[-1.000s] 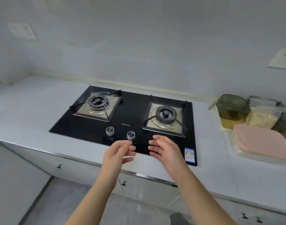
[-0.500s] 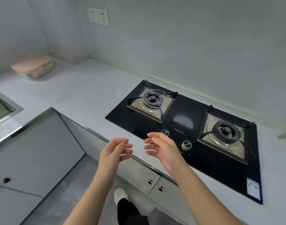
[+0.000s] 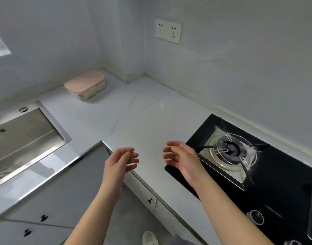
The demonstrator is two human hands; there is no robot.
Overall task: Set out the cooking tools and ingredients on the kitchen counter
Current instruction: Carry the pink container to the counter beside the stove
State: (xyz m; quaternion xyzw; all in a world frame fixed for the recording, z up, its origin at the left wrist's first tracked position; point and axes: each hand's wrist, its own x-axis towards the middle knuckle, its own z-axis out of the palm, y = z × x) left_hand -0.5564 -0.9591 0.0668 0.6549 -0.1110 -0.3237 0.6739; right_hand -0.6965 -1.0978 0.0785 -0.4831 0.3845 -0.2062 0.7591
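Two bare arms reach over a pale kitchen counter, palms facing each other. The left hand and right hand hold nothing, fingers loosely bent. A pink-lidded container, contents too blurred to make out, sits near the back corner, well apart from both hands; steel sink at left, black gas hob at right

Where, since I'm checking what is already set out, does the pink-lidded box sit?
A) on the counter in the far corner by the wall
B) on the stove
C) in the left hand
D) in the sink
A: the pink-lidded box rests on the counter in the far corner, apart from the sink and the stove; the left hand and right hand hold nothing.
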